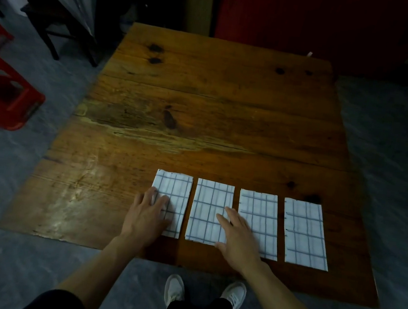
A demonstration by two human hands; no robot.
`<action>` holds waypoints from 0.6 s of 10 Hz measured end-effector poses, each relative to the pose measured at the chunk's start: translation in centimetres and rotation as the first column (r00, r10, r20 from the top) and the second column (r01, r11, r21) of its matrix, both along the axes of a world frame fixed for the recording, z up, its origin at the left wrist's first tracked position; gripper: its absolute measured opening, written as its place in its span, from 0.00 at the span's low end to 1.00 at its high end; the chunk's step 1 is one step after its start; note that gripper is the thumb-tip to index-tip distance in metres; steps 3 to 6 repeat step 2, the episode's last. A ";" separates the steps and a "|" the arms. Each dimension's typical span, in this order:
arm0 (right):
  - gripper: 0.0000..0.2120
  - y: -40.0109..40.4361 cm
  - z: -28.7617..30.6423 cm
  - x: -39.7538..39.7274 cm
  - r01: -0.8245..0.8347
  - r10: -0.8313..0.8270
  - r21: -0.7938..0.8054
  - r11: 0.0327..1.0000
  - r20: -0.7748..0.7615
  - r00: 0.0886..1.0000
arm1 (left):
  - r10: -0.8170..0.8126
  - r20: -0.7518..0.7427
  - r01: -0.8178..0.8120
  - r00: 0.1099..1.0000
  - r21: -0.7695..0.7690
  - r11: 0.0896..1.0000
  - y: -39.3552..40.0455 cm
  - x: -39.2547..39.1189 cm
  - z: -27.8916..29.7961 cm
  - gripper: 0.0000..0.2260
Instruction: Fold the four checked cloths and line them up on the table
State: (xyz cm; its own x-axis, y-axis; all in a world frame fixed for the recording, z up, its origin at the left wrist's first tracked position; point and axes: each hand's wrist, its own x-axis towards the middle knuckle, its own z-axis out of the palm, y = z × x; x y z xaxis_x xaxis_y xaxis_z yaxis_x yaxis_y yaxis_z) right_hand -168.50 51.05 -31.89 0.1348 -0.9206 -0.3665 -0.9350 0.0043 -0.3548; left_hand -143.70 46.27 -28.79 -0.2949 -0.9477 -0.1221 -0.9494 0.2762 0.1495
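Observation:
Four folded white cloths with dark checks lie side by side in a row near the front edge of the wooden table (204, 107). My left hand (147, 215) rests flat on the lower left part of the leftmost cloth (177, 189). My right hand (237, 234) lies with straight fingers over the gap between the second cloth (211, 202) and the third cloth (261, 213), touching both. The fourth cloth (305, 232), at the far right, is untouched. Neither hand grips anything.
A red plastic stool (1, 91) stands on the grey floor to the left of the table. A dark wooden chair (57, 18) is at the back left, a red panel (319, 21) behind the table. My shoes (174, 289) are under the front edge.

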 end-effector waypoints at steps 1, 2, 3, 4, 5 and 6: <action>0.36 0.0 -0.1 -0.1 0.014 -0.014 -0.014 1.000 0.015 1.000 | 0.118 -0.092 -0.101 0.989 0.169 0.980 -0.1 0.4 -0.8 0.25; 0.34 -0.3 0.7 0.0 0.036 -0.034 -0.024 0.999 0.053 0.998 | 0.113 -0.077 -0.101 0.991 0.146 0.984 -0.4 -0.1 -1.3 0.27; 0.34 -0.3 0.7 0.0 0.036 -0.034 -0.024 0.999 0.053 0.998 | 0.113 -0.077 -0.101 0.991 0.146 0.984 -0.4 -0.1 -1.3 0.27; 0.34 -0.3 0.7 0.0 0.036 -0.034 -0.024 0.999 0.053 0.998 | 0.113 -0.077 -0.101 0.991 0.146 0.984 -0.4 -0.1 -1.3 0.27; 0.34 -0.3 0.7 0.0 0.036 -0.034 -0.024 0.999 0.053 0.998 | 0.113 -0.077 -0.101 0.991 0.146 0.984 -0.4 -0.1 -1.3 0.27; 0.34 -0.3 0.7 0.0 0.036 -0.034 -0.024 0.999 0.053 0.998 | 0.113 -0.077 -0.101 0.991 0.146 0.984 -0.4 -0.1 -1.3 0.27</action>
